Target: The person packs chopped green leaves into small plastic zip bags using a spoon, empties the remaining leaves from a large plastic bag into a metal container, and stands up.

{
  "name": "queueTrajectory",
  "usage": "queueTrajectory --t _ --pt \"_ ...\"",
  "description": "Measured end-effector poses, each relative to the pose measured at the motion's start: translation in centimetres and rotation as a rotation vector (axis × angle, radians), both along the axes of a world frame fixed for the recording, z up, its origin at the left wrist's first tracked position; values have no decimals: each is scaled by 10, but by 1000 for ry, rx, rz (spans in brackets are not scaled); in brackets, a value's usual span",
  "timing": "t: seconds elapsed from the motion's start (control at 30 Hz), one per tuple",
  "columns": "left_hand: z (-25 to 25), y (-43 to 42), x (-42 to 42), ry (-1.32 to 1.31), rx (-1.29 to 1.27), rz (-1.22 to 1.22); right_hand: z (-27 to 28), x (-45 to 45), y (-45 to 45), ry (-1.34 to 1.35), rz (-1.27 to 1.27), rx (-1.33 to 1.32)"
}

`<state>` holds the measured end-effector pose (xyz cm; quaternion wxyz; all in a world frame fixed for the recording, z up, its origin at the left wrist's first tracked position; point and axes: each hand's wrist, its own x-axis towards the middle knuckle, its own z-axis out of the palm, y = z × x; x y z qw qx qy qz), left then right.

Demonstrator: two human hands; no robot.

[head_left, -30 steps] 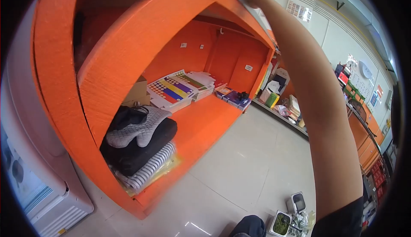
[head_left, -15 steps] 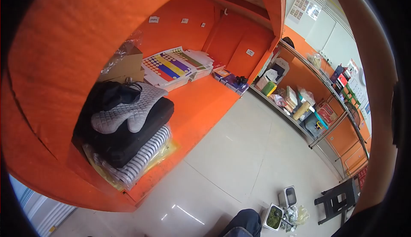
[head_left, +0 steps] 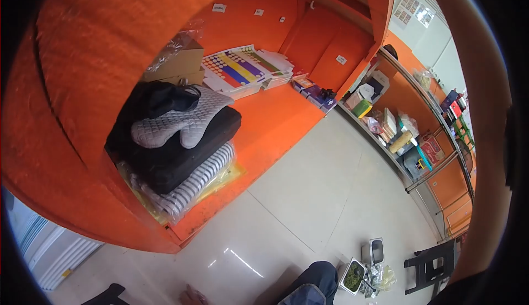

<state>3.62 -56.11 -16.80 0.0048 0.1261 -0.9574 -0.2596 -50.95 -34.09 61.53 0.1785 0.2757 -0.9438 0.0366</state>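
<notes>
My right forearm (head_left: pixel 490 112) rises along the right side of the view, and its hand is out of sight past the upper edge. Low in the frame, left of my knee, part of my left hand (head_left: pixel 193 295) shows dim and small; its fingers are unclear. In front of me is an orange cabinet (head_left: pixel 275 126). On its lower shelf, a grey quilted mitt (head_left: pixel 206 112) and a dark cloth (head_left: pixel 165 98) lie on a black folded item (head_left: pixel 171 161), over striped cloth (head_left: pixel 204 175) in plastic. Behind are a cardboard box (head_left: pixel 182 62) and colourful printed sheets (head_left: pixel 237 69).
On the floor beside my knee (head_left: pixel 317 283) stand a metal container of greens (head_left: pixel 352 276), another metal container (head_left: pixel 373 251) and plastic bags (head_left: pixel 386 277). A black stool (head_left: pixel 432 269) is at the right. A metal rack (head_left: pixel 410 181) holds packages. Another dark object (head_left: pixel 110 295) sits bottom left.
My right hand has left the view at the top, its forearm now nearer the right edge. The cabinet's orange front looms closer. A bit of my left hand has appeared at the bottom.
</notes>
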Motion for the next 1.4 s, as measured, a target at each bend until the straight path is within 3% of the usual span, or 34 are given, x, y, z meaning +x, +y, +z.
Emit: queueTrajectory --t 0.13,0.47,0.73,0.83,1.37,1.4 --pt "16 -1 -1 -6 -9 -10 -14 1 -1 -17 -3 -50" --pt "1 0 2 -129 39 3 -21 7 -11 -13 -11 -125" --pt "10 1 -1 56 -89 -1 -20 19 -13 11 -37 -178" --pt "7 -3 -2 99 -27 -24 -17 24 -7 25 -56 -200" --pt "-9 -2 -1 166 -80 -24 -12 37 8 90 -135 -323" --pt "-14 -4 -1 73 -69 24 -12 38 8 95 -138 -331"
